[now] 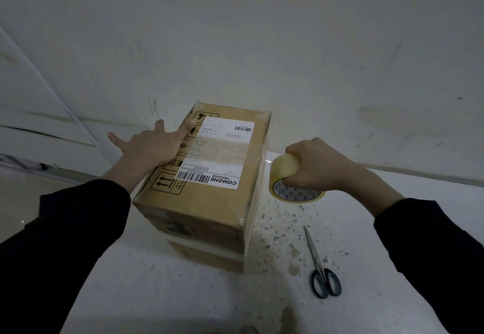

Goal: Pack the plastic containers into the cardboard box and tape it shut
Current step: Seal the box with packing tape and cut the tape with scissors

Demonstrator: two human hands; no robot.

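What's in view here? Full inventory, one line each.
cardboard box: 1, brown, closed, centre of the table
shipping label: 1, white, on the box top
tape strip: 1, clear, across the box top over the label
tape roll: 1, yellowish clear, right of the box
scissors: 1, black handles, on the table right of the box, nearer the camera
table: 1, white, speckled
wall: 1, off-white, behind
sleeves: 2, black
left hand: flat on the box top, fingers straight
right hand: grips the tape roll
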